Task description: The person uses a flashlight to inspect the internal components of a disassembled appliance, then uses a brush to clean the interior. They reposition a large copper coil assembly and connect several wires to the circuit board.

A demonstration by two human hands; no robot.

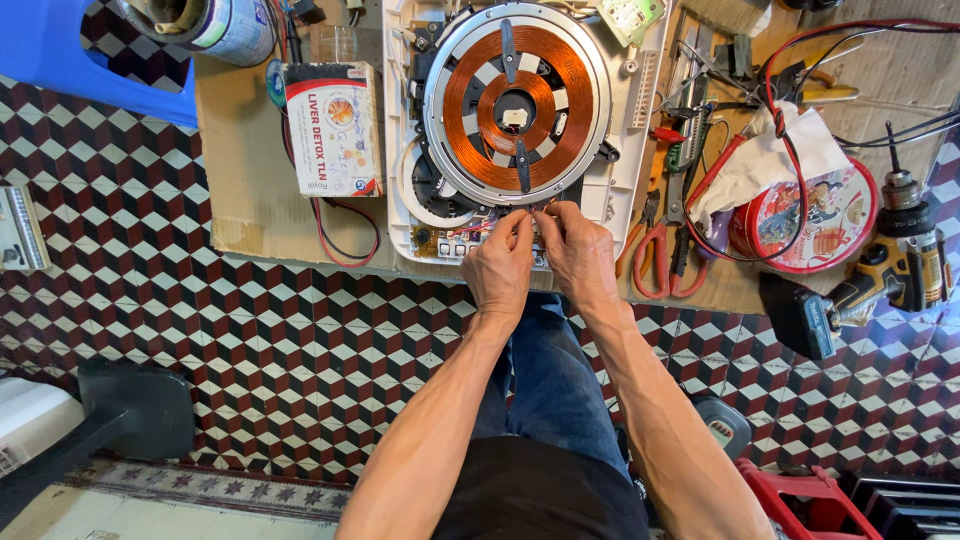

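A checkered tile floor [250, 330] lies under a cardboard sheet [250, 200] carrying an opened induction cooker [515, 130], its white shell holding a copper coil [515, 100]. The left hand [500, 265] and right hand [580, 250] pinch thin wires [525, 212] at the shell's near edge, fingertips together. Right of the fingers, red-handled scissors [660, 250] crowd close; a small box [333, 128] sits further off left.

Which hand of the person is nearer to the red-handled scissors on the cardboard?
The right hand. It works at the cooker's front edge, just left of the red-handled scissors in the picture. The left hand is beside it, farther from them.
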